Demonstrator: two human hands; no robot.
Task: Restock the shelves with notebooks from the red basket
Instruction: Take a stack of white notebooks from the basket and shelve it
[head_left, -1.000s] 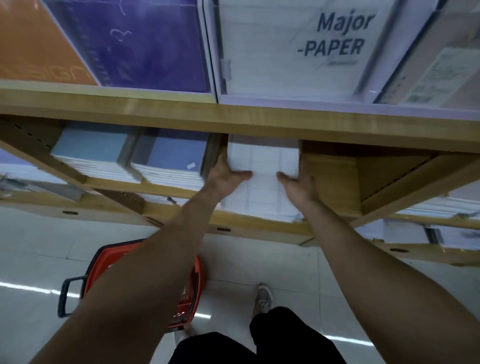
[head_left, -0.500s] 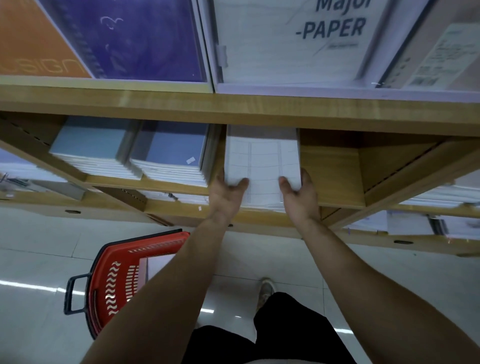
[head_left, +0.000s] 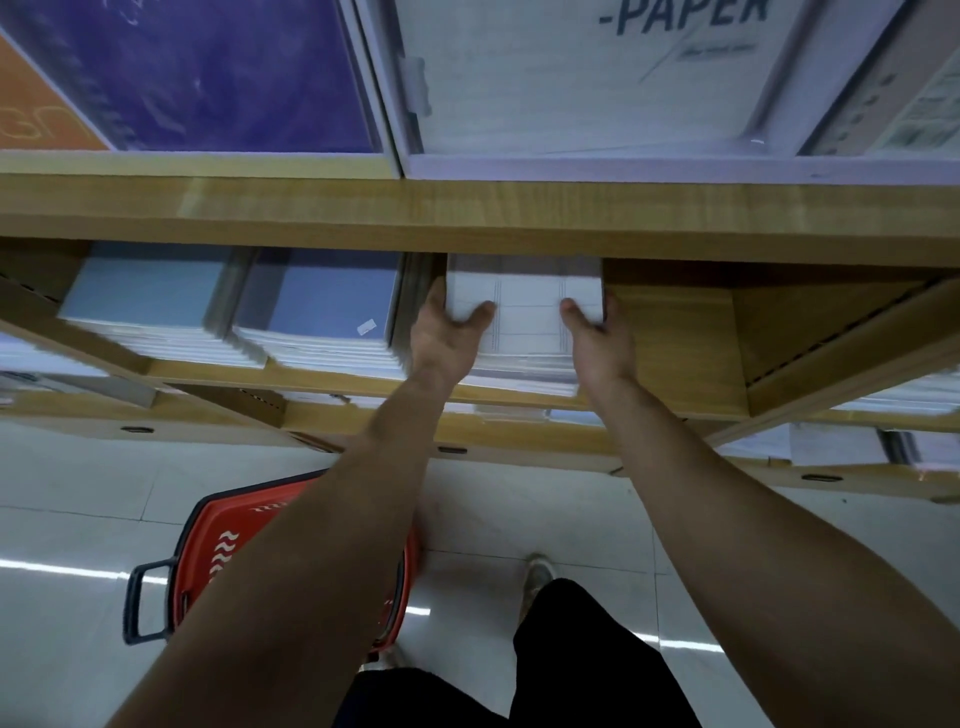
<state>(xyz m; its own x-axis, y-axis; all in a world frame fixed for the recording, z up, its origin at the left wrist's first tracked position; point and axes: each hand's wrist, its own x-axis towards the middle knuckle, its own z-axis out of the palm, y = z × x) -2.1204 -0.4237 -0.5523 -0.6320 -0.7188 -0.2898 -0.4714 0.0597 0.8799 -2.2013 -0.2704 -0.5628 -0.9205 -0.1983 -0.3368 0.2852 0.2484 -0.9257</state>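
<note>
Left hand (head_left: 441, 338) and right hand (head_left: 597, 340) grip the white ruled notebook stack (head_left: 524, 325) between them, fingers hidden; red plastic basket (head_left: 218, 551) half covered beneath left forearm

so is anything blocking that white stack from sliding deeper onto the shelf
Nothing visible does. The left hand and right hand hold the white stack at its sides on the shelf; the blue stack lies to its left, bare wood to its right. Behind it, the upper board hides the space.
</note>
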